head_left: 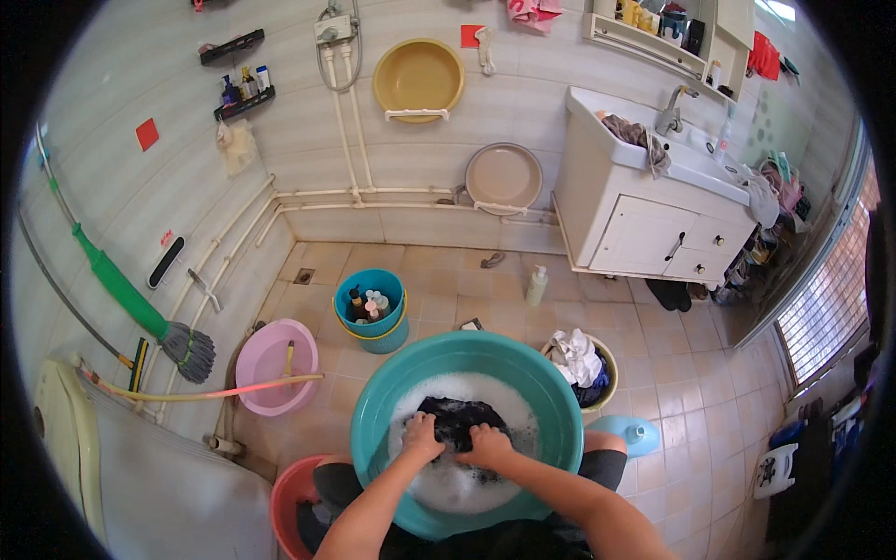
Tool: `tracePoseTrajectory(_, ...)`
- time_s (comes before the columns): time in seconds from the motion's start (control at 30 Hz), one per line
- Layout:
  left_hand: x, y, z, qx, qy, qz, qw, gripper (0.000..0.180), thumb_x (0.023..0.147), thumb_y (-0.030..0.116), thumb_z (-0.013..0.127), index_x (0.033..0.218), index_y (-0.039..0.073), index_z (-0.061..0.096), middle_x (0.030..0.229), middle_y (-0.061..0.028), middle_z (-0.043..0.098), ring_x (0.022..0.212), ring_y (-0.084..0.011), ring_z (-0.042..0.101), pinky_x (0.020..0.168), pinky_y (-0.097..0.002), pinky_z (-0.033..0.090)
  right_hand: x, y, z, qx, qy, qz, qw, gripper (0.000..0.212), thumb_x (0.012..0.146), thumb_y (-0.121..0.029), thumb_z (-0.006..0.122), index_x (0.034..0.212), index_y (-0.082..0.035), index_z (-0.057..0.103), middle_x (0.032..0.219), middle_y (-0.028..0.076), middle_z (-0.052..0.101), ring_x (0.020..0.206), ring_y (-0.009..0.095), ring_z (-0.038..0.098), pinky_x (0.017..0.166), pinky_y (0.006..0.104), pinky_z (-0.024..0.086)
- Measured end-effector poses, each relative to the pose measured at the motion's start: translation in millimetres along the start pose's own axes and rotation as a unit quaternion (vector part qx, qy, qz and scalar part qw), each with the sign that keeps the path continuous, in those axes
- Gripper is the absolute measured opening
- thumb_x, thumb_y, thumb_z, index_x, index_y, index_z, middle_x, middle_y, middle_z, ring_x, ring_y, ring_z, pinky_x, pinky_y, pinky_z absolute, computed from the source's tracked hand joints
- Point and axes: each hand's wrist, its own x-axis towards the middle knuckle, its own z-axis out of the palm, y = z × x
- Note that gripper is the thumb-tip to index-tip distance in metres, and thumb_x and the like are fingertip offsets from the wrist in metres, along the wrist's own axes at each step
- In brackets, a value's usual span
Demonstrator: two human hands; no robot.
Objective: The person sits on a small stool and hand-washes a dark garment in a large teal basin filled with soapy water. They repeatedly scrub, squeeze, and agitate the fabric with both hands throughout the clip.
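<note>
A large teal basin [375,411] stands in front of me, holding white, foamy water. In the suds lies a wet black cloth [459,417], bunched up and partly under the foam; its exact kind cannot be made out. My left hand [422,439] grips its left side with bent fingers. On the cloth's right side, my right hand [485,448] is closed in the same way, a short gap from the left. Foam and fabric hide some of the fingertips.
Around the basin are a blue bucket of bottles [371,341], a pink basin [247,364], a red tub [280,499], a clothes basket [609,392], a light-blue jug [637,435] and a pump bottle [537,286]. A hose [224,390] hangs over the pink basin. A white washstand [644,224] stands far right.
</note>
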Motion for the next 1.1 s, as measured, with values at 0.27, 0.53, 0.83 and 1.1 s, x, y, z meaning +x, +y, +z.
tracePoseTrajectory(0.27,-6,5,-2,0.113,-0.103,-0.041,0.987,0.066,0.069,0.028,0.067,0.123,0.011,0.034,0.119,-0.0065,0.042,0.113,-0.0274,0.038,0.088,-0.0413,0.039,23,37,-16,0.314,-0.058,0.083,0.944,0.031,0.076,-0.022,0.048,0.097,0.0,0.055,0.084,0.014,0.058,0.086,0.025,0.053,0.076,0.0325,0.042)
tracePoseTrajectory(0.53,8,-3,-5,-0.232,0.117,-0.085,0.962,0.029,0.073,0.023,0.051,0.09,0.002,0.06,0.086,-0.0134,0.059,0.086,-0.0288,0.054,0.077,-0.0392,0.041,7,16,-125,0.542,-0.034,0.05,0.839,0.034,0.078,-0.03,0.054,0.094,0.0,0.057,0.08,0.007,0.057,0.074,0.016,0.051,0.071,0.028,0.04)
tracePoseTrajectory(0.83,17,-3,-29,-0.721,-0.023,-0.172,0.671,0.027,0.069,0.022,0.052,0.086,0.002,0.056,0.081,-0.009,0.057,0.074,-0.0214,0.055,0.068,-0.0349,0.045,15,76,-60,0.409,-0.077,0.054,0.908,0.039,0.067,-0.034,0.065,0.089,-0.002,0.061,0.082,0.008,0.06,0.079,0.017,0.056,0.069,0.0274,0.043)
tracePoseTrajectory(1.1,13,40,-5,-0.86,-0.186,-0.104,0.463,0.04,0.082,0.047,0.045,0.084,0.009,0.057,0.084,-0.008,0.059,0.079,-0.024,0.056,0.074,-0.0394,0.044,3,-26,-50,0.49,0.153,0.058,0.857,0.049,0.072,-0.039,0.061,0.102,-0.002,0.049,0.091,0.012,0.058,0.081,0.025,0.057,0.072,0.0337,0.044)
